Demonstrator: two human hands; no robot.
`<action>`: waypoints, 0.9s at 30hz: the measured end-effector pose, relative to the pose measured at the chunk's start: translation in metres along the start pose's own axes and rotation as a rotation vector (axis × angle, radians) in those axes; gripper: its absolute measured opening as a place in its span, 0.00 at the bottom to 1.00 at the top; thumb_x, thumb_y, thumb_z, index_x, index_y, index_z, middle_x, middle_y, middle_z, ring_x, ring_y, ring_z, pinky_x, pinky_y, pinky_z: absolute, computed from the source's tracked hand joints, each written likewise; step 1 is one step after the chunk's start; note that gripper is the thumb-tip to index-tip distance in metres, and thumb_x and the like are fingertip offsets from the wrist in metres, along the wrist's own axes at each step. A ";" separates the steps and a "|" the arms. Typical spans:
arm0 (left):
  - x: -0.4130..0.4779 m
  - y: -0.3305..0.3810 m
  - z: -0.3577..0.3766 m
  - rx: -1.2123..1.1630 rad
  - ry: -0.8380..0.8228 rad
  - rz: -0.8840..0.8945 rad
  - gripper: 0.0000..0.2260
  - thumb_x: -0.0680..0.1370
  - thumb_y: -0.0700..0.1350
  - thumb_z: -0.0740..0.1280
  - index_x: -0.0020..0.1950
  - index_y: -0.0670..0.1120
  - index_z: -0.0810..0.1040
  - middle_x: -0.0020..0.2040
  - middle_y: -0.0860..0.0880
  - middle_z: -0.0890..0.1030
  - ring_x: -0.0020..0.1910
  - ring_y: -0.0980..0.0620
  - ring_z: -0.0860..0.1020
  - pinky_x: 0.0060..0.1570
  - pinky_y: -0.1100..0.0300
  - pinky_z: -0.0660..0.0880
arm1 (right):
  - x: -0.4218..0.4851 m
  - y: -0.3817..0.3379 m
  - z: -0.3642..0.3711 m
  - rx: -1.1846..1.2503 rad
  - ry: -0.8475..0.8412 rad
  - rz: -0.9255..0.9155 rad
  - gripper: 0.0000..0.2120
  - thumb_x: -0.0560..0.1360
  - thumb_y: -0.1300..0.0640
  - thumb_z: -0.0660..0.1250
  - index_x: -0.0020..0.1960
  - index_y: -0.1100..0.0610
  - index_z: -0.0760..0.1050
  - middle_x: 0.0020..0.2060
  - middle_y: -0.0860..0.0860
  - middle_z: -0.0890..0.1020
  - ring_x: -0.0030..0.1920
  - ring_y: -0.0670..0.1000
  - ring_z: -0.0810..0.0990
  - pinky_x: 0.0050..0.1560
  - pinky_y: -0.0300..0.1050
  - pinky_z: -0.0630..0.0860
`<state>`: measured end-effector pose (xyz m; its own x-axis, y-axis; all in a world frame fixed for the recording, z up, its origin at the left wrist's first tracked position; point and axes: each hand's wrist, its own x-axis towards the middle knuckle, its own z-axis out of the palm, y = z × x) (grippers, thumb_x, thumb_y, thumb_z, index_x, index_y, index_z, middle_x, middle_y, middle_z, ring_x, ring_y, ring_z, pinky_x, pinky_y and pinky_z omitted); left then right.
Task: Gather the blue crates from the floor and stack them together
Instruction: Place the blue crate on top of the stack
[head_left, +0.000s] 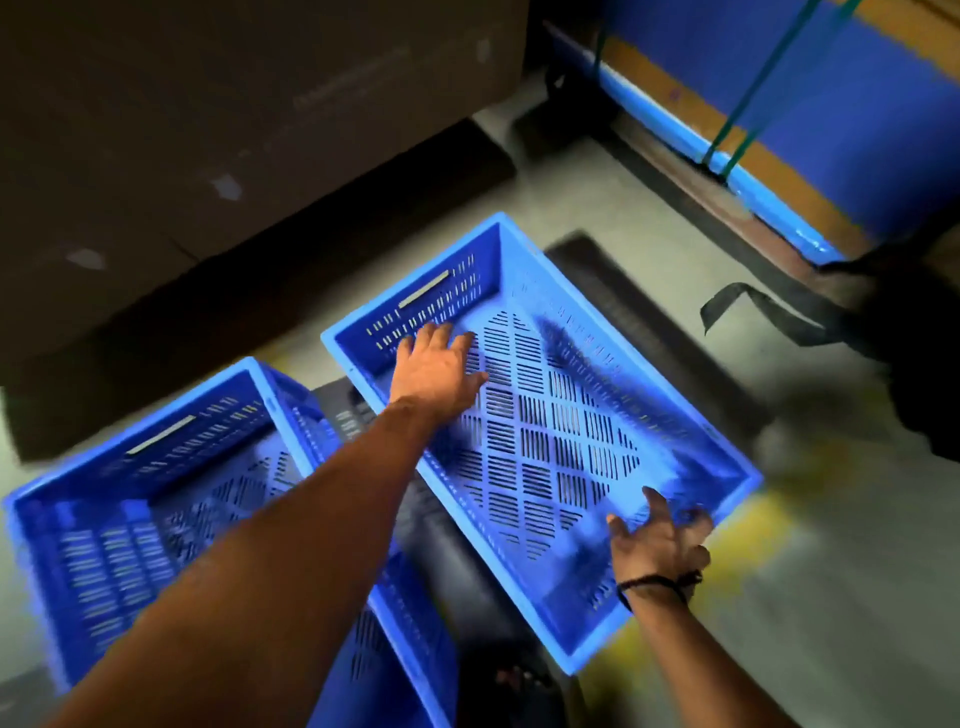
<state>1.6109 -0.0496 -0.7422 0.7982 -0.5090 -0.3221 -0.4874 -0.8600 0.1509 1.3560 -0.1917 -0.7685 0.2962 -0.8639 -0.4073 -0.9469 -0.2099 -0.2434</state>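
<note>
Hands (436, 371) outstretched over shallow crate (545, 441)

Your left forearm (270, 561) covers the right wall of the near crate (130, 519) and part of its slotted floor; that crate's lower corner runs off the bottom edge, and its ribs smear with motion blur. Your left hand (436, 369) hides the far-left corner of the floor of the far crate (550, 431); your right hand (662, 540) hides the near rim, so you cannot tell how its fingers grip; the rim there is blurred. Something at the bottom edge (519, 680), perhaps toes, is too dark to tell. The dark mass (234, 130) at top left is cut by the frame; the black strap (769, 317) runs into shadow.
</note>
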 end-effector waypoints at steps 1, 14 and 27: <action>0.013 -0.004 0.006 0.022 0.023 -0.001 0.28 0.77 0.61 0.59 0.73 0.51 0.62 0.76 0.45 0.60 0.75 0.44 0.54 0.73 0.44 0.53 | 0.004 0.003 0.005 0.026 0.056 -0.022 0.24 0.68 0.53 0.73 0.63 0.49 0.74 0.70 0.58 0.59 0.57 0.69 0.70 0.58 0.58 0.71; 0.095 -0.034 0.011 0.047 0.210 -0.297 0.22 0.72 0.56 0.68 0.65 0.50 0.74 0.67 0.39 0.66 0.64 0.36 0.65 0.67 0.39 0.58 | 0.020 0.024 0.023 0.208 0.265 -0.253 0.20 0.57 0.75 0.70 0.45 0.59 0.82 0.49 0.60 0.82 0.46 0.62 0.83 0.50 0.58 0.76; 0.044 -0.048 -0.060 -0.075 0.234 -0.277 0.17 0.72 0.53 0.69 0.61 0.55 0.78 0.65 0.41 0.70 0.63 0.36 0.68 0.65 0.43 0.60 | -0.025 0.005 -0.033 0.277 0.125 -0.108 0.14 0.64 0.65 0.75 0.49 0.61 0.81 0.49 0.61 0.83 0.49 0.62 0.82 0.54 0.57 0.74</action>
<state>1.6903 -0.0331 -0.7078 0.9598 -0.2437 -0.1394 -0.2213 -0.9622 0.1587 1.3397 -0.1862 -0.7304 0.3590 -0.8967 -0.2589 -0.8357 -0.1853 -0.5170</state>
